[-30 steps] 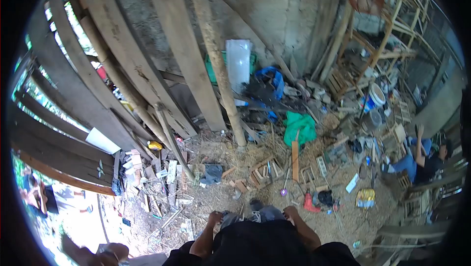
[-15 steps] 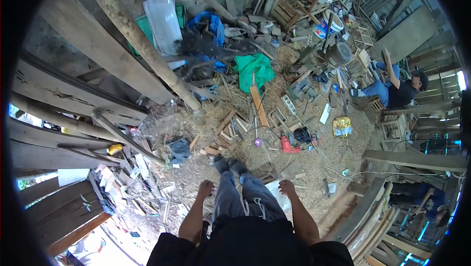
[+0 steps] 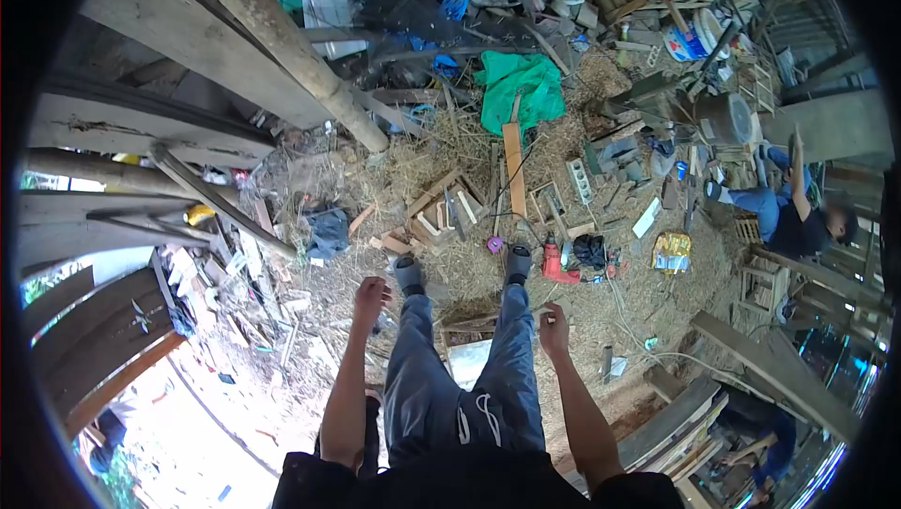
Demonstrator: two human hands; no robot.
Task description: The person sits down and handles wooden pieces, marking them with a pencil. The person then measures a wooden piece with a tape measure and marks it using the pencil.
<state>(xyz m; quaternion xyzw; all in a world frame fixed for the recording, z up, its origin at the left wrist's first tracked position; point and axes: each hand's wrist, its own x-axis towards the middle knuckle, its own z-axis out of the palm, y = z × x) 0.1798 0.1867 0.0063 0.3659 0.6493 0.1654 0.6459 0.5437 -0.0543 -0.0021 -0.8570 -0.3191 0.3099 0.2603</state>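
My left hand (image 3: pixel 373 295) hangs in the air beside my left shin, its fingers loosely bent and nothing in them. On the other side, my right hand (image 3: pixel 553 324) is held out near my right knee, also without anything in it, fingers slightly curled and apart. Beyond my right foot lies a red power drill (image 3: pixel 560 267), with a black plastic bag (image 3: pixel 589 251) next to it. A small purple round object (image 3: pixel 495 244) rests between my feet and the wood pieces. Short wooden pieces (image 3: pixel 434 213) lie in front of my left foot. Neither hand touches any of these.
A long plank (image 3: pixel 514 171) leans toward a green tarp (image 3: pixel 526 101). A white power strip (image 3: pixel 579 181) and a gold packet (image 3: pixel 671 253) lie to the right. One person (image 3: pixel 798 218) sits at right; another (image 3: pixel 774 443) bends at lower right. A wooden post (image 3: pixel 282 49) slants at left.
My feet have moved apart; one is now close to the drill. My hands have shifted up in the view, with the left hand a little further left. The whole view has shifted.
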